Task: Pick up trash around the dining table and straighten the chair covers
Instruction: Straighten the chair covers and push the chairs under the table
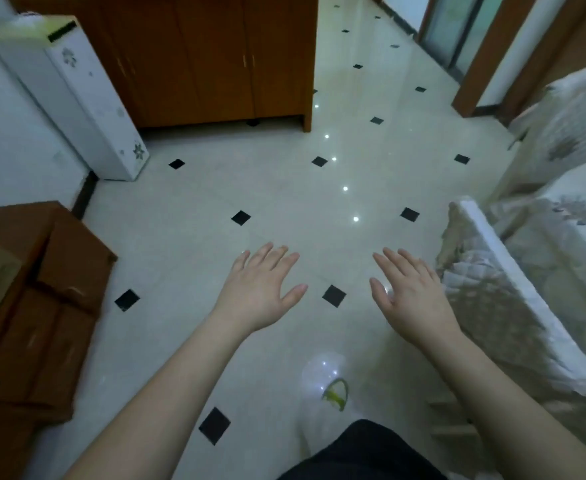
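Below, both hands flat and empty; quilted chair cover cut off rightward, blurred.

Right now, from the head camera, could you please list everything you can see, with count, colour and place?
wooden cabinet: one, brown, far wall, top centre.
white floor unit: one, white with flower prints, upper left, beside the cabinet.
cardboard boxes: apparently several, brown, left edge.
floor: pale glossy tiles, small black diamond insets.
chair covers: at least two, pale floral quilted, right side.
clear plastic bag: one, transparent, something green inside, floor near the feet.
left hand: open, over floor.
right hand: open, over floor.
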Demonstrator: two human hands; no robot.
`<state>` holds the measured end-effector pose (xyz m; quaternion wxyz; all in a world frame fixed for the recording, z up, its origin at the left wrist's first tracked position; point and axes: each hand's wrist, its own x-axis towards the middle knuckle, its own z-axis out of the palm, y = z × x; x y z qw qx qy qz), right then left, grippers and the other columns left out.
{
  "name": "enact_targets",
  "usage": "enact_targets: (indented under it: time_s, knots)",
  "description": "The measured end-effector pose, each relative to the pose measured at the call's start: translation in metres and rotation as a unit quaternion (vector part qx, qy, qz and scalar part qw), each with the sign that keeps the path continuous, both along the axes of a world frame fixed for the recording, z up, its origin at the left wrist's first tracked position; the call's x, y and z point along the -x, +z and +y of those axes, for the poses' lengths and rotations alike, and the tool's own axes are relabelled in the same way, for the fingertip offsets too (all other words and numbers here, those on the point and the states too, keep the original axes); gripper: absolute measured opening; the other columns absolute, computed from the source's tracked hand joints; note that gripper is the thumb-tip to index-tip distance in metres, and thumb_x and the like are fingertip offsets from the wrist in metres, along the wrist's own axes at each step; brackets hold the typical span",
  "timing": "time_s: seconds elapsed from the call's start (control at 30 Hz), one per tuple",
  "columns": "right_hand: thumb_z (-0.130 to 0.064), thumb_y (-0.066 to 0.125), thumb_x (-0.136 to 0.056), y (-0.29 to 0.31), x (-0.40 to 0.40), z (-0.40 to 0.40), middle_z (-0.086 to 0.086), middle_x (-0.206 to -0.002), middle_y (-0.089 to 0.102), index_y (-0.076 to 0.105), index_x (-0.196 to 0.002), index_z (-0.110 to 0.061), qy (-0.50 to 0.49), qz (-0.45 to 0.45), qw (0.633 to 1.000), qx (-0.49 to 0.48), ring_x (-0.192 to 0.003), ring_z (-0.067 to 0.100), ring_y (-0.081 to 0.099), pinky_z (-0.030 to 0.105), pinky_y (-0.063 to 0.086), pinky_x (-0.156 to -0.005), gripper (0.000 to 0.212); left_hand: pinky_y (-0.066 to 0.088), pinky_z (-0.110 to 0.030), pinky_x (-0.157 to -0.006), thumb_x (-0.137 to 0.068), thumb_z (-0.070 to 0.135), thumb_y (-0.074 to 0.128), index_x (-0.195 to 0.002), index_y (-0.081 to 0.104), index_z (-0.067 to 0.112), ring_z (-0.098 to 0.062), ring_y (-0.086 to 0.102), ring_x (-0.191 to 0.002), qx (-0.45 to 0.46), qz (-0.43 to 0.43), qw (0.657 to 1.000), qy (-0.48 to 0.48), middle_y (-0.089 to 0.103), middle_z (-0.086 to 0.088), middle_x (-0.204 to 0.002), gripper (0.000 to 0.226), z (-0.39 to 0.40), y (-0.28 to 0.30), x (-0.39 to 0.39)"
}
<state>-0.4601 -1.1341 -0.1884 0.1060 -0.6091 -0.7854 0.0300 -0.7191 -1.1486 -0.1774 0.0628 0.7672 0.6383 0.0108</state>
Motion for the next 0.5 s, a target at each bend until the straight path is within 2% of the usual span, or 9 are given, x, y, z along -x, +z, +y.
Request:
enact_targets:
  time_s: [0.07,0.23,0.33,0.5]
  knots:
    - [-0.041,0.037,-0.097,-0.005,-0.015,0.04,0.004,-0.146,0.045,0.047,-0.139,-0.017,-0.033,0.007,0.999,-0.001,-0.138,0.025,0.036,0.041,0.023,-0.113,0.049,0.007,-0.041,-0.118,-0.079,0.07,-0.002,-0.149,0.021,0.033,-0.014,0.009,-0.146,-0.01,0.023,0.999,-0.027,0.02,0.009,-0.158,0.082,0.055,0.003,-0.004]
    - [-0.047,0.026,-0.091,-0.001,-0.043,0.141,0.009,-0.139,0.052,0.052,-0.134,-0.013,-0.104,0.048,0.993,0.003,-0.132,0.03,0.043,0.046,0.031,-0.109,0.061,0.008,-0.04,-0.118,-0.08,0.068,-0.004,-0.148,0.024,0.034,-0.013,0.01,-0.146,-0.002,0.015,0.999,-0.052,0.024,0.01,-0.156,0.08,0.178,0.011,-0.033]
    - [-0.046,0.026,-0.091,0.006,-0.056,0.206,0.009,-0.138,0.053,0.053,-0.134,-0.013,-0.109,0.045,0.993,0.004,-0.131,0.031,0.045,0.047,0.034,-0.107,0.06,0.006,-0.038,-0.118,-0.078,0.068,-0.009,-0.148,0.022,0.035,-0.013,0.01,-0.146,0.006,0.006,0.997,-0.076,0.023,0.01,-0.157,0.083,0.244,0.016,-0.053]
    - [-0.047,0.023,-0.09,0.021,-0.062,0.308,0.005,-0.142,0.05,0.048,-0.138,-0.017,-0.108,0.019,0.994,0.01,-0.134,0.03,0.04,0.045,0.032,-0.107,0.062,0.007,-0.038,-0.117,-0.081,0.067,-0.006,-0.148,0.024,0.035,-0.013,0.012,-0.146,-0.02,-0.009,0.996,-0.087,0.024,0.009,-0.156,0.08,0.348,0.026,-0.06]
